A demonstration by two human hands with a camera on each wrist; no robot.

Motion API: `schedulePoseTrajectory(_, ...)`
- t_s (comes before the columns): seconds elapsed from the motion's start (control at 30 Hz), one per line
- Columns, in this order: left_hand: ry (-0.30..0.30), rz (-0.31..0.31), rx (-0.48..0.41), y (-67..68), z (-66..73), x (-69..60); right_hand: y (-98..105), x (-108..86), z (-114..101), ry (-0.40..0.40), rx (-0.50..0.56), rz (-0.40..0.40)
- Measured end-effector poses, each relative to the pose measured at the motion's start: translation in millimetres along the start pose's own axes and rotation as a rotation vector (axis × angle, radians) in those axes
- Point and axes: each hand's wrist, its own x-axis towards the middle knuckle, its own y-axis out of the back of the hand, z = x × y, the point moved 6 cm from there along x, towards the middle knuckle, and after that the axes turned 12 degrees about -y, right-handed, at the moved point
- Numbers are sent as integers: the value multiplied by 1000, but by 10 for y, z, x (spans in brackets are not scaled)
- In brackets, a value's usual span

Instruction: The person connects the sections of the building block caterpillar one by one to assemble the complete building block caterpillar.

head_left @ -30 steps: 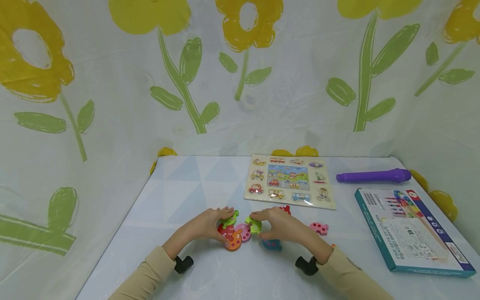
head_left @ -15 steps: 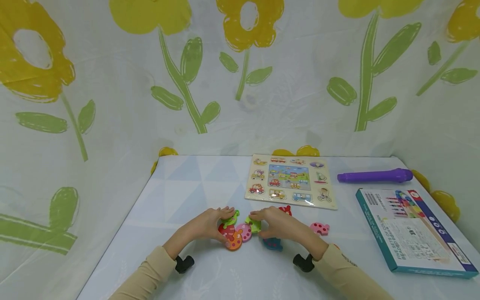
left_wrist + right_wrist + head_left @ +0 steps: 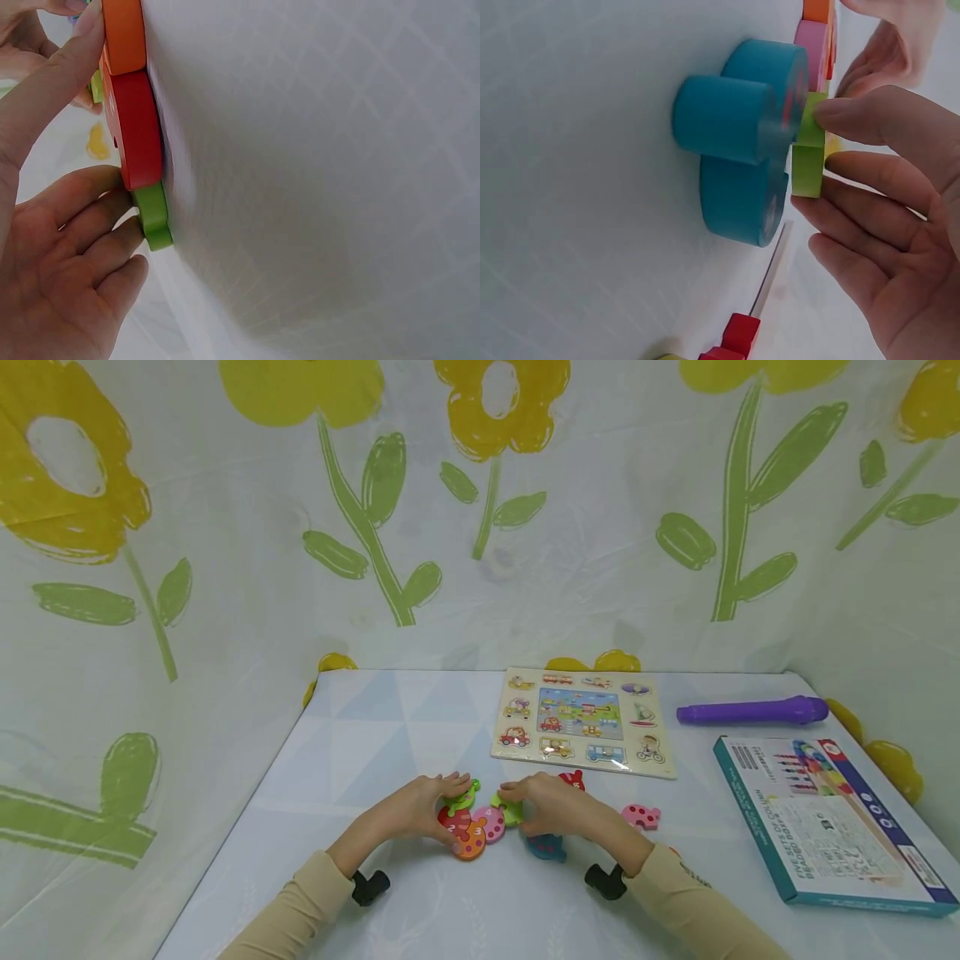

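Observation:
The left hand (image 3: 416, 808) holds a row of joined puzzle pieces by its left end: fingers at the green piece (image 3: 461, 799) and red piece (image 3: 139, 131), thumb against the orange piece (image 3: 470, 843). A pink piece (image 3: 491, 823) joins the orange one on the right. The right hand (image 3: 558, 808) pinches a light green piece (image 3: 808, 146) between thumb and fingers, against the pink piece; whether these two interlock cannot be told. A blue piece (image 3: 547, 847) lies just below the right hand, partly hidden in the head view.
A red piece (image 3: 573, 779) lies behind the right hand and a pink dotted piece (image 3: 641, 816) to its right. An orange bit shows by the right sleeve. Farther back is a picture board (image 3: 510, 745), with a purple microphone-shaped object (image 3: 752, 712) and flat box (image 3: 832, 827) at right.
The right hand and wrist have shifted very slightly, with the light green piece still pinched beside the pink one. The left hand keeps its hold, almost unmoved.

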Motion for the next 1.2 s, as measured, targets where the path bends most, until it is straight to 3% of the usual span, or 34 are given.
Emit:
schedulePoseTrajectory(0.47, -10, 0, 1, 0, 8, 7, 38, -69, -3, 10, 43, 22)
schedulePoseTrajectory(0.87, -16, -18, -3, -4, 3, -5, 76, -233, 26, 38, 66, 98)
schedulePoseTrajectory(1.2, -13, -18, 11, -15, -9, -5, 58, -405, 99, -40, 69, 74)
